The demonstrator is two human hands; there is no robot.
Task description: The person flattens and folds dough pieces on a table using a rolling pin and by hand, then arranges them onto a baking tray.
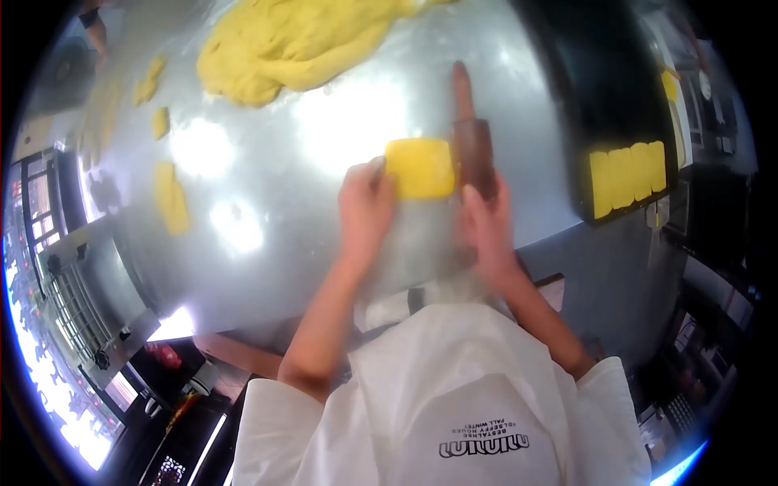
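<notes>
Pinching the left side of the flat yellow dough sheet [421,168] near the front edge of the shiny metal surface [300,279], my left hand [366,206] seems to steady it. My right hand [489,223] grips the dark brown wooden rolling pin [473,150] just beside, probably for control.

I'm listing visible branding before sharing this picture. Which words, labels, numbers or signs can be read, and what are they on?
"FALL WINTE…": small print, upside down, on the white shirt; ending unclear.
Large black word, same shirt: too stylised to read surely.
Other small shirt lines: too blurred.
Elsewhere: nothing readable.
</notes>
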